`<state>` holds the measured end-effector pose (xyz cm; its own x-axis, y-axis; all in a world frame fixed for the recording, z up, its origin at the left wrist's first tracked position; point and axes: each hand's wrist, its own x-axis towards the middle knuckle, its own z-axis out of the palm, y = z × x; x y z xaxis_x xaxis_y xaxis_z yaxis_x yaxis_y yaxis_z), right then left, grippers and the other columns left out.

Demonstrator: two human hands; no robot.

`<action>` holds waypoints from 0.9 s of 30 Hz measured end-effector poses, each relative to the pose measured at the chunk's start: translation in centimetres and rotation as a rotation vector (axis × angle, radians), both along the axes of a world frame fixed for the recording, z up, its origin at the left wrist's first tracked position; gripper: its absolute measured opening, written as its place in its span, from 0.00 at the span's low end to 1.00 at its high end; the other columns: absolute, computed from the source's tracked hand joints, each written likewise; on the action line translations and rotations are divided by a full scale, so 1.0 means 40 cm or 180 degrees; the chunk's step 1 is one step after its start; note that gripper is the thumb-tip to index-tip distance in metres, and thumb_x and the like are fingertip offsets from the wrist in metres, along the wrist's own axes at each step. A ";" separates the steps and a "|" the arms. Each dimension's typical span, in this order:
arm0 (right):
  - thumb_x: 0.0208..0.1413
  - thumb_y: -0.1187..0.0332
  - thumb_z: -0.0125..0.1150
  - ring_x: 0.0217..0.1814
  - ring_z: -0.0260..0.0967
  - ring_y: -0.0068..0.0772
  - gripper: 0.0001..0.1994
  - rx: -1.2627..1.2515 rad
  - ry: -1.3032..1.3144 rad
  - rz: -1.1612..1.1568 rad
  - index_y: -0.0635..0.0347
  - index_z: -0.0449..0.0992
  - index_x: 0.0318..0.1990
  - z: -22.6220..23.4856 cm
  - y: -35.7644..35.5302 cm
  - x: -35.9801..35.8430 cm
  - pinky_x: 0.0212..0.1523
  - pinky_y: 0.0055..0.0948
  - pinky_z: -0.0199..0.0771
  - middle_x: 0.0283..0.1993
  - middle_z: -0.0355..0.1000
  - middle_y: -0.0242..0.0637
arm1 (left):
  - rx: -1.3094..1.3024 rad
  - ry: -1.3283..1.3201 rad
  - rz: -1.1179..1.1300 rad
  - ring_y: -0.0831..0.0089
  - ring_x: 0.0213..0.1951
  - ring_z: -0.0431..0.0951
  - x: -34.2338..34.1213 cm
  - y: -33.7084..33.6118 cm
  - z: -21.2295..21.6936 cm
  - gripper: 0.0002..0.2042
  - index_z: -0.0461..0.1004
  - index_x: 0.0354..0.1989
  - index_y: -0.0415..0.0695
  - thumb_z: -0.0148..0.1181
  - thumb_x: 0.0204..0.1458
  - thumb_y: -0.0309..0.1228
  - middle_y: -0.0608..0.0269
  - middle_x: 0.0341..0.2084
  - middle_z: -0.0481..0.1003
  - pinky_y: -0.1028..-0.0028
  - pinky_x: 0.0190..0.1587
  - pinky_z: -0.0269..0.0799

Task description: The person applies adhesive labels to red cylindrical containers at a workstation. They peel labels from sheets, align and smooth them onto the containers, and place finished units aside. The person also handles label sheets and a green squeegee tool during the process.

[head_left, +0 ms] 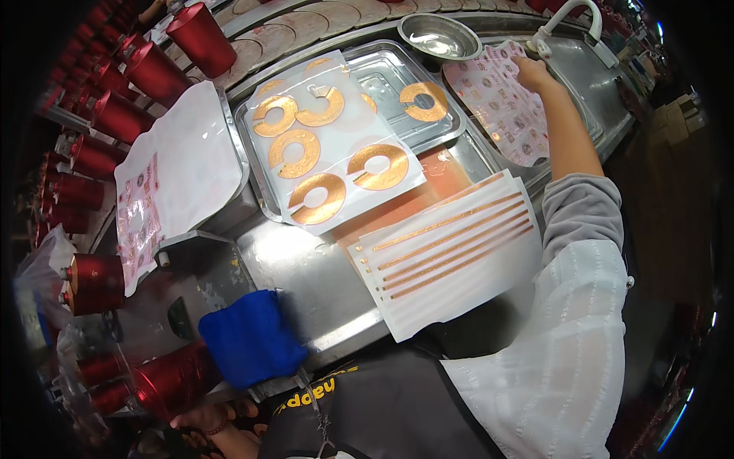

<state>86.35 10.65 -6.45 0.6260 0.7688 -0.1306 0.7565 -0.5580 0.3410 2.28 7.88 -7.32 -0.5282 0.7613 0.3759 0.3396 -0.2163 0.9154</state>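
I see both hands from the head view, and they are well apart. The right hand (531,74) reaches to the upper right, its fingers curled on the top edge of a pink patterned sheet (501,103); I can't tell whether they pinch it. That sheet lies just beside the tray (390,70), below the bowl (440,34) and near the faucet (555,19).

The left hand (200,417) is at the lower left, just beside the end of a red bottle (172,379). It is partly hidden, so I can't tell whether it grips that bottle.

Between the hands I have the metal counter (294,256). A sheet of gold rings (336,138) lies across the tray and overhangs its near edge. A sheet of gold strips (451,256) lies nearer the person, tilted. A blue cloth (252,336) sits beside the red bottle, near the apron (352,413). A white sheet (191,138) lies left of the tray, and more bottles (157,73) stand beyond it.
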 end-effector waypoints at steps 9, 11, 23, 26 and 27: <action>0.58 0.73 0.47 0.66 0.65 0.50 0.25 -0.0471 0.0231 -0.0182 0.52 0.66 0.65 -0.135 0.084 0.151 0.68 0.52 0.54 0.62 0.69 0.48 | -0.0219 0.0354 0.0280 0.59 0.65 0.61 0.009 0.001 -0.027 0.54 0.53 0.69 0.37 0.35 0.49 0.77 0.51 0.68 0.55 0.58 0.66 0.59; 0.56 0.72 0.48 0.65 0.66 0.51 0.26 -0.0560 0.0199 -0.0083 0.52 0.66 0.65 -0.174 0.067 0.221 0.68 0.53 0.56 0.62 0.70 0.48 | -0.0281 0.0380 0.0234 0.59 0.65 0.61 0.018 0.027 -0.042 0.54 0.53 0.69 0.37 0.35 0.49 0.76 0.51 0.68 0.55 0.58 0.66 0.59; 0.53 0.75 0.49 0.64 0.68 0.52 0.28 0.0136 0.0182 -0.0624 0.53 0.64 0.64 -0.199 0.067 0.314 0.66 0.56 0.56 0.60 0.71 0.48 | -0.0290 0.0422 0.0176 0.59 0.65 0.61 0.035 0.063 -0.068 0.52 0.53 0.69 0.37 0.37 0.50 0.75 0.52 0.67 0.57 0.58 0.66 0.59; 0.54 0.75 0.48 0.64 0.67 0.53 0.27 -0.0015 0.0206 -0.0300 0.52 0.63 0.65 -0.212 0.085 0.278 0.67 0.58 0.52 0.60 0.71 0.46 | -0.0252 0.0515 0.0206 0.59 0.65 0.61 0.039 0.054 -0.057 0.52 0.53 0.69 0.37 0.38 0.50 0.75 0.52 0.67 0.57 0.57 0.66 0.59; 0.55 0.74 0.48 0.63 0.67 0.53 0.27 -0.0146 0.0113 -0.0270 0.51 0.63 0.65 -0.217 0.087 0.283 0.66 0.58 0.54 0.60 0.72 0.46 | -0.0267 0.0519 0.0207 0.59 0.65 0.61 0.034 0.048 -0.059 0.52 0.53 0.69 0.37 0.38 0.50 0.74 0.52 0.67 0.57 0.57 0.66 0.59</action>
